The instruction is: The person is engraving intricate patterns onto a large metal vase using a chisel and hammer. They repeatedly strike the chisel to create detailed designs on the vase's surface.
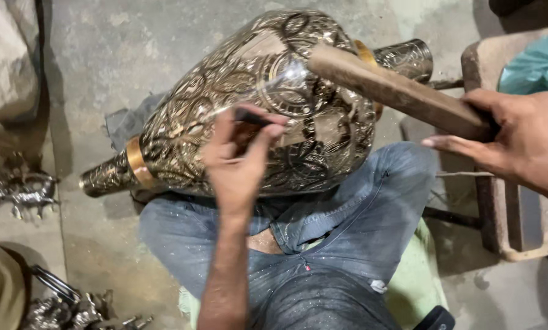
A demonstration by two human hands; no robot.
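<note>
A large engraved metal vase lies on its side across my lap, neck to the left with a brass band. My left hand pinches a small dark chisel against the vase's belly. My right hand grips a thick wooden mallet stick, whose far end is raised over the chisel and the vase. My legs in blue jeans support the vase from below.
A second engraved metal piece sits behind the vase. A wooden stool with a teal bag stands at right. Metal ornaments and scrap lie on the concrete floor at left. A green cushion is under me.
</note>
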